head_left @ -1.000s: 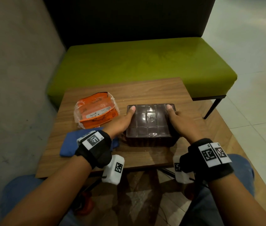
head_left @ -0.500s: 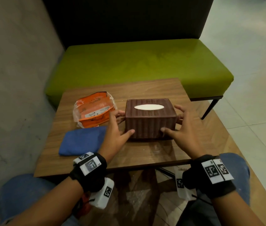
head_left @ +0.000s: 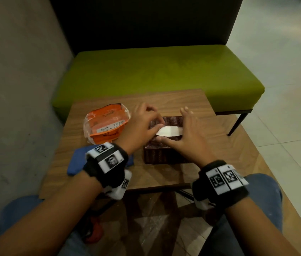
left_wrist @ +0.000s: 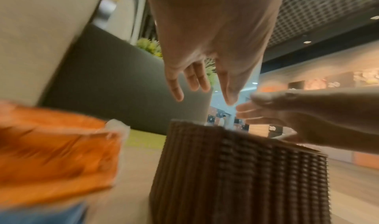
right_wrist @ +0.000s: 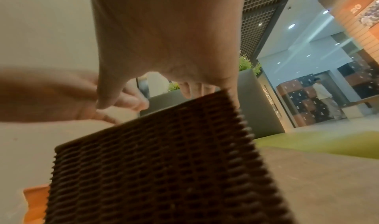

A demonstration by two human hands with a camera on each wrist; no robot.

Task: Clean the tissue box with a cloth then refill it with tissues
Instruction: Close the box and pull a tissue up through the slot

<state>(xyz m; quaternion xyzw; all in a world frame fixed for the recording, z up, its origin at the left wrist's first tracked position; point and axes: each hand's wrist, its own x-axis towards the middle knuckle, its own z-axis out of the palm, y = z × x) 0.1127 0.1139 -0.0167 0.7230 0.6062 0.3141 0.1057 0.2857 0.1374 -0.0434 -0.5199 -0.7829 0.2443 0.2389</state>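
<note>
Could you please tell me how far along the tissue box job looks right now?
Done, apparently: the tissue box stands upright on the table with white tissue filling its slot; the blue cloth lies aside. In hand: the left hand and right hand work at the slot. Left: pulling a tissue up.

Brown woven tissue box [head_left: 161, 154], orange pack [head_left: 105, 124], blue cloth [head_left: 75, 163].

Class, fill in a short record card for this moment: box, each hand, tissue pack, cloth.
box: brown woven tissue box upright on the wooden table, white tissue showing in its slot
left hand: over the slot's left end, fingers at the tissue
right hand: open, spread over the box top
tissue pack: orange tissue pack, left of box
cloth: blue cloth, near left
</note>
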